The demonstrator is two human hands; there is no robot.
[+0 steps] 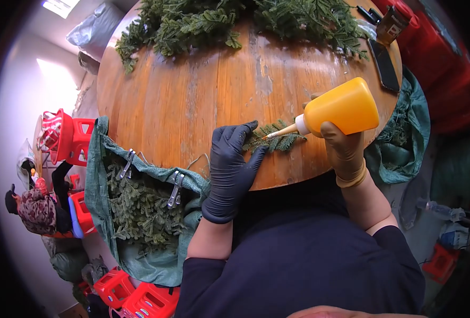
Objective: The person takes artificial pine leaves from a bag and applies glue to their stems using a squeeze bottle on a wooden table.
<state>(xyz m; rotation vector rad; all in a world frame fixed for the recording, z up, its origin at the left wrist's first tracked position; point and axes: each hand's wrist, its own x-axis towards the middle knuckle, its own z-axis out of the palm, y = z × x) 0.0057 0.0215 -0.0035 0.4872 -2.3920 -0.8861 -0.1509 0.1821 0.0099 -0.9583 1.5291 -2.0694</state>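
My left hand (pixel 231 167), in a black glove, holds the left end of a small green fir sprig (pixel 284 141) against the wooden table. Its thumb and fingers lie on either side of the sprig. In a tan glove, my right hand (pixel 344 153) grips a yellow squeeze bottle (pixel 346 107) with a white collar. The bottle is tilted, and its long narrow nozzle points down to the left. That nozzle's tip is at the sprig, near my left fingers; whether it touches, I cannot tell.
Fir branches (pixel 203 24) pile along the far side of the round table (pixel 155 100). A phone (pixel 384 64) and a brown container (pixel 392 25) lie at right. Clips (pixel 175 189) hold a green sack (pixel 155 265) of greenery at front left. Another person (pixel 40 209) sits among red stools (pixel 150 301).
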